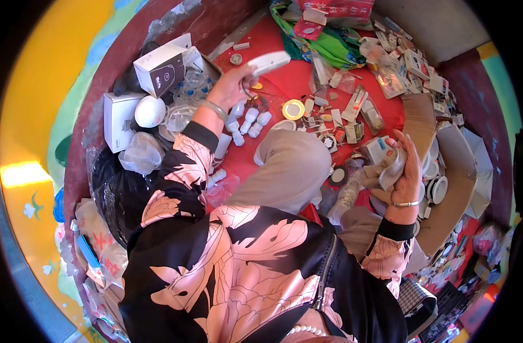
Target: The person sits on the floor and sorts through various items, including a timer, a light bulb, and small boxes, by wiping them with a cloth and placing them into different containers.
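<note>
My left hand (230,88) is raised over the left of the red ground sheet. Its fingers are closed around one end of a long, rounded white object (271,62), whose exact kind I cannot make out. Below that hand lie several white light bulbs (250,123). On the right, my right hand (411,166) is lifted above my shoe, beside a cardboard box (459,191). A small crumpled clear plastic wrapper (393,170) is held against its palm by the thumb. A round downlight with a yellow rim (293,109) rests on the sheet between the hands.
White boxes (119,123) and a black plastic bag (115,194) stand at the left. Small cartons (416,64) pile up at the far right. White round lamps (439,190) sit in the cardboard box. A green cloth bag (336,46) lies at the back, and my bent knee (296,166) fills the middle.
</note>
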Demonstrator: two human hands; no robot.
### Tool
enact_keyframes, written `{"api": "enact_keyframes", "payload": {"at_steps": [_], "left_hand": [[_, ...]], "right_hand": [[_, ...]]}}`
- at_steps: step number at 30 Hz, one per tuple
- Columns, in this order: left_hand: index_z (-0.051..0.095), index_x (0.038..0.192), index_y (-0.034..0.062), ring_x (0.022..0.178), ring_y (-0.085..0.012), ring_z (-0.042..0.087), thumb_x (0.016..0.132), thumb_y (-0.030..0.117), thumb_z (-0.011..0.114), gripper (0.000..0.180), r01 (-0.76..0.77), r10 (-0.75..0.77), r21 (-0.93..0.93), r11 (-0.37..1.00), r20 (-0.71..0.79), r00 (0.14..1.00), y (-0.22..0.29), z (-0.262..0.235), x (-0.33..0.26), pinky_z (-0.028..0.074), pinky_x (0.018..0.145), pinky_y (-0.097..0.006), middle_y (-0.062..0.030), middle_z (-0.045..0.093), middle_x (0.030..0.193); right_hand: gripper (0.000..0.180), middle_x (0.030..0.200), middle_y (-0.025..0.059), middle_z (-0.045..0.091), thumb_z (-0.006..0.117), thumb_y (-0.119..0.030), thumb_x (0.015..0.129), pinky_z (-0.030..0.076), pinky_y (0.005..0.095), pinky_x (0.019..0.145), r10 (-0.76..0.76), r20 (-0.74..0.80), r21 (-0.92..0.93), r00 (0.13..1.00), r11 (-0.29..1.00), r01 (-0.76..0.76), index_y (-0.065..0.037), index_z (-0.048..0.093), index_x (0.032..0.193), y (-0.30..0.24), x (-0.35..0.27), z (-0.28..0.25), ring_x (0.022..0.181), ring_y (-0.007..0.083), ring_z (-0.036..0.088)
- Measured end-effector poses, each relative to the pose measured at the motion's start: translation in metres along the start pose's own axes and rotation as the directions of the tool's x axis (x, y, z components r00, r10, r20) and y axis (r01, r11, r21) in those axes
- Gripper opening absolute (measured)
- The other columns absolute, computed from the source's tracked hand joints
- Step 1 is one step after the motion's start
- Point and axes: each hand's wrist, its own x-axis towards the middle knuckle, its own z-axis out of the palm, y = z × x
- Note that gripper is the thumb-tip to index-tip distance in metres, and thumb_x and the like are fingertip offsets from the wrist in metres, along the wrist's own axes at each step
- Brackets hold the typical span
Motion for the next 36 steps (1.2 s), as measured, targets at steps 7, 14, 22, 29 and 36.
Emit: {"api": "enact_keyframes", "payload": {"at_steps": [7, 14, 22, 29, 36], "left_hand": [[0.059, 0.093, 0.0057, 0.069, -0.0097, 0.053, 0.073, 0.030, 0.073, 0.035, 0.017, 0.000, 0.081, 0.997, -0.215, 0.977, -0.112, -0.070, 0.004, 0.042, 0.061, -0.025, -0.0021, 0.057, 0.078], [0.049, 0.107, -0.0043, 0.082, -0.0177, 0.058, 0.066, 0.027, 0.079, 0.060, 0.018, 0.194, 0.378, 0.926, -0.514, 0.836, -0.180, -0.098, -0.010, 0.047, 0.075, -0.029, -0.0126, 0.059, 0.097], [0.045, 0.115, -0.0023, 0.099, -0.0287, 0.054, 0.061, 0.026, 0.078, 0.070, -0.046, 0.514, 0.655, 0.754, -0.545, 0.662, -0.223, -0.135, 0.002, 0.043, 0.087, -0.037, -0.0190, 0.054, 0.109], [0.035, 0.127, 0.0022, 0.108, -0.0382, 0.048, 0.060, 0.026, 0.076, 0.082, 0.065, 0.551, 0.914, 0.400, -0.297, 0.780, -0.226, -0.151, 0.017, 0.038, 0.093, -0.045, -0.0224, 0.050, 0.116], [0.034, 0.127, 0.0057, 0.108, -0.0384, 0.049, 0.062, 0.029, 0.075, 0.080, 0.246, 0.410, 0.948, 0.204, -0.311, 0.857, -0.232, -0.166, 0.014, 0.038, 0.093, -0.047, -0.0215, 0.054, 0.113]], "right_hand": [[0.029, 0.080, 0.0086, 0.065, 0.058, -0.019, 0.086, 0.045, 0.0229, 0.049, 0.064, -0.034, -0.046, 0.997, 0.997, -0.065, -0.001, 0.058, 0.109, 0.009, -0.002, 0.016, 0.056, 0.0118, 0.056], [0.030, 0.079, 0.0083, 0.064, 0.058, -0.021, 0.086, 0.045, 0.0242, 0.048, 0.075, -0.069, -0.091, 0.995, 0.993, -0.081, -0.001, 0.058, 0.108, 0.012, -0.004, 0.027, 0.057, 0.0124, 0.056], [0.035, 0.083, 0.0117, 0.063, 0.057, -0.023, 0.087, 0.047, 0.0246, 0.049, 0.097, -0.021, -0.144, 0.995, 0.985, -0.099, 0.002, 0.056, 0.110, 0.020, 0.007, 0.018, 0.057, 0.0132, 0.056], [0.034, 0.083, 0.0118, 0.063, 0.056, -0.022, 0.088, 0.047, 0.0242, 0.050, 0.103, -0.033, -0.153, 0.994, 0.982, -0.107, 0.003, 0.057, 0.110, 0.024, 0.012, 0.011, 0.057, 0.0134, 0.056], [0.030, 0.081, 0.0108, 0.064, 0.053, -0.021, 0.090, 0.047, 0.0233, 0.052, 0.091, -0.021, -0.164, 0.996, 0.982, -0.093, 0.003, 0.058, 0.108, 0.025, 0.007, 0.019, 0.059, 0.0125, 0.056]]}}
